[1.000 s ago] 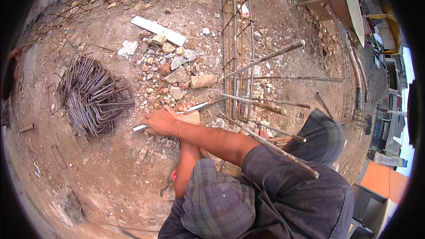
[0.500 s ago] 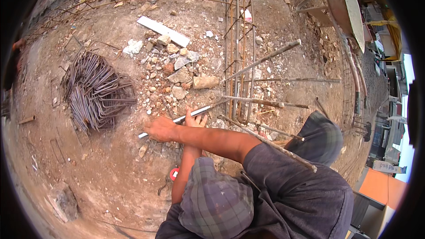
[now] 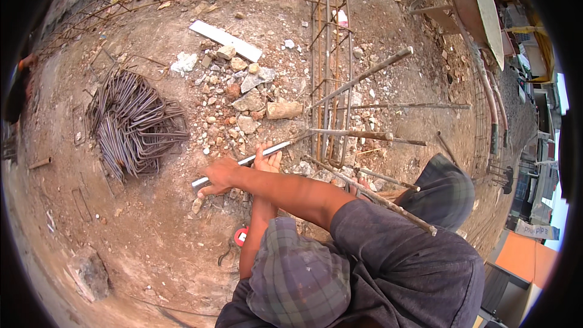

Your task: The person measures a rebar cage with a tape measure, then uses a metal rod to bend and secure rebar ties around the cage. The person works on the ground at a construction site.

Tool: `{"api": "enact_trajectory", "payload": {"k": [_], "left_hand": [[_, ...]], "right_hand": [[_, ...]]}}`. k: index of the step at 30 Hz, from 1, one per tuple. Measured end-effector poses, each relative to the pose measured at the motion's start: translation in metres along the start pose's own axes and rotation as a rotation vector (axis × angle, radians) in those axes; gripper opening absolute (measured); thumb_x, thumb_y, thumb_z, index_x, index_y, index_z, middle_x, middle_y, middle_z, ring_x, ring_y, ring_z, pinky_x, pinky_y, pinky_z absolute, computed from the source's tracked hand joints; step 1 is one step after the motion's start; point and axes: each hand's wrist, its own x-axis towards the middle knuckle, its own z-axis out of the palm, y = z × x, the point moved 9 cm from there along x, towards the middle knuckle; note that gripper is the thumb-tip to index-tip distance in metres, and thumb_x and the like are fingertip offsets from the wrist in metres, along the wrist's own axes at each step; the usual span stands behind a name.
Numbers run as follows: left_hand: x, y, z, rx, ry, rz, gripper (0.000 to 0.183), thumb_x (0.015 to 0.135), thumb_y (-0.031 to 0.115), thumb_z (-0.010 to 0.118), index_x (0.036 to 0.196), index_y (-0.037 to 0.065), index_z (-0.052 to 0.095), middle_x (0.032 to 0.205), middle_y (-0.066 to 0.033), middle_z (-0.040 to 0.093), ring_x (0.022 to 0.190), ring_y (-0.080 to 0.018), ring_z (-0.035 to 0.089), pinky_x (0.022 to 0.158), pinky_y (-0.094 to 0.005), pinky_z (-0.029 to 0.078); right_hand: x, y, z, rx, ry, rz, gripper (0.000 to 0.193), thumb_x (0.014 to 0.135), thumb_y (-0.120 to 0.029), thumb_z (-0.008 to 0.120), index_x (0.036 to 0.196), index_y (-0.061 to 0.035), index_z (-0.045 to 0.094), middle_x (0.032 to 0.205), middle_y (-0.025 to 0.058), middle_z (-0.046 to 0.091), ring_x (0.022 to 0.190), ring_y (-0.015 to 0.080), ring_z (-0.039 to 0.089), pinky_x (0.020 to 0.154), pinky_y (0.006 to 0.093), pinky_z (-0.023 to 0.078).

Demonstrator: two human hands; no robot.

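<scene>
1. In the head view, the right hand [image 3: 220, 174], its arm crossed over the left forearm, lies palm down over a long, straight, pale bar [image 3: 246, 161], thumb spread; how tightly it grips, I can't tell.
2. The left hand [image 3: 267, 159] is farther right along the bar, palm up, fingers partly spread; I can't tell whether they close on it.
3. Left of both hands sits a heap of bent dark steel rods [image 3: 136, 124].
</scene>
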Motion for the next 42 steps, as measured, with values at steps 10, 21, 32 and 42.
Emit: {"api": "enact_trajectory", "payload": {"k": [10,21,32,42], "left_hand": [[0.01,0.022,0.024,-0.274,-0.069,0.196,0.029,0.101,0.037,0.07,0.086,0.015,0.056,0.082,-0.0027,0.06,0.097,-0.0216,0.064,0.097,-0.0447,0.05],[-0.01,0.032,0.061,-0.101,-0.141,0.378,0.03,0.107,0.023,0.06,0.08,0.014,0.049,0.069,-0.001,0.046,0.07,-0.019,0.049,0.08,-0.0438,0.05],[0.012,0.057,0.05,-0.242,-0.177,0.171,0.031,0.101,0.028,0.069,0.079,0.013,0.054,0.069,-0.0015,0.053,0.075,-0.0193,0.057,0.092,-0.0451,0.052],[0.03,0.074,0.088,-0.135,-0.261,0.147,0.043,0.102,0.041,0.067,0.073,0.018,0.044,0.058,0.0024,0.042,0.059,-0.015,0.046,0.073,-0.0373,0.051]], "right_hand": [[0.008,0.007,-0.017,-0.01,0.078,0.127,0.031,0.081,-0.03,0.083,0.099,-0.0056,0.077,0.098,0.0205,0.076,0.097,0.0379,0.074,0.08,0.0474,0.058],[-0.036,-0.018,-0.055,0.182,0.176,-0.034,0.018,0.081,-0.022,0.078,0.096,-0.0126,0.076,0.086,0.0205,0.073,0.087,0.0407,0.072,0.075,0.0524,0.055],[0.01,-0.001,-0.056,0.09,0.337,0.109,0.017,0.081,-0.024,0.077,0.092,-0.0123,0.073,0.083,0.0176,0.073,0.084,0.0408,0.071,0.076,0.0518,0.056],[0.026,0.026,-0.098,0.081,0.423,0.149,0.021,0.082,-0.02,0.075,0.1,-0.0115,0.075,0.091,0.0204,0.074,0.091,0.0418,0.073,0.081,0.0502,0.058]]}}
